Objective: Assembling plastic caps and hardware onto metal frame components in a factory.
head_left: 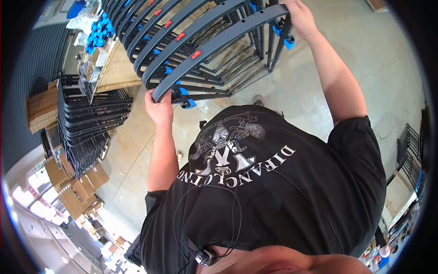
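A black curved metal frame (221,39) with a small red label stands in front of me, at the near end of a row of several similar frames (150,39). My left hand (159,108) is closed around the left end of its bent top bar. At the other end, my right hand (301,19) grips the top bar's right corner, with its fingertips partly hidden. Blue plastic fittings (187,101) sit on the frame just below my left hand. More blue fittings (289,42) hang on the leg below my right hand.
To the left are a stack of black frames (93,112), a wooden board (119,71) and a heap of blue parts (99,33). Cardboard boxes (82,188) are piled farther down that side. More black frames (409,146) lean at the far right of the concrete floor (369,50).
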{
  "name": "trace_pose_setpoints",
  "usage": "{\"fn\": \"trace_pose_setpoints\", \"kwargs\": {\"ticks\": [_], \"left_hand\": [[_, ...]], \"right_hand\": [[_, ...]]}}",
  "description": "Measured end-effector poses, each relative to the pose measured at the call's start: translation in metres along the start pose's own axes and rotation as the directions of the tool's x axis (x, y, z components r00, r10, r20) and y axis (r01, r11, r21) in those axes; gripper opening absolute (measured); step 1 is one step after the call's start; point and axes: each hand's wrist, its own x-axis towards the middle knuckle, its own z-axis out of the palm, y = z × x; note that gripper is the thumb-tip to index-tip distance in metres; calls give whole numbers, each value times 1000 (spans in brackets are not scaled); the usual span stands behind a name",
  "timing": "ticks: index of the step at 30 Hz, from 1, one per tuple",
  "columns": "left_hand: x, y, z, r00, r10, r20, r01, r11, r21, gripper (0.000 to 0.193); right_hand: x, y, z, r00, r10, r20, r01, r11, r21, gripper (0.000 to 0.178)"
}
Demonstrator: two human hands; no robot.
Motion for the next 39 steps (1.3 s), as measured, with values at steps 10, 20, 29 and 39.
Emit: {"fn": "trace_pose_setpoints", "kwargs": {"ticks": [10, 20, 29, 39], "left_hand": [[-37, -151, -88, 918, -274, 288, 334, 924, -184, 52], [-258, -456, -237, 222, -727, 649, 81, 677, 731, 54], [-65, -508, -282, 510, -670, 539, 74, 658, 749, 38], [27, -543, -446, 677, -735, 33, 716, 668, 200, 39]], "right_hand": [[-132, 258, -140, 792, 583, -183, -609, 777, -162, 41], [-328, 224, 36, 274, 623, 732, 392, 623, -677, 34], [-379, 153, 254, 243, 579, 778, 186, 759, -624, 33], [-393, 158, 439, 50, 580, 813, -175, 806, -565, 33]]}}
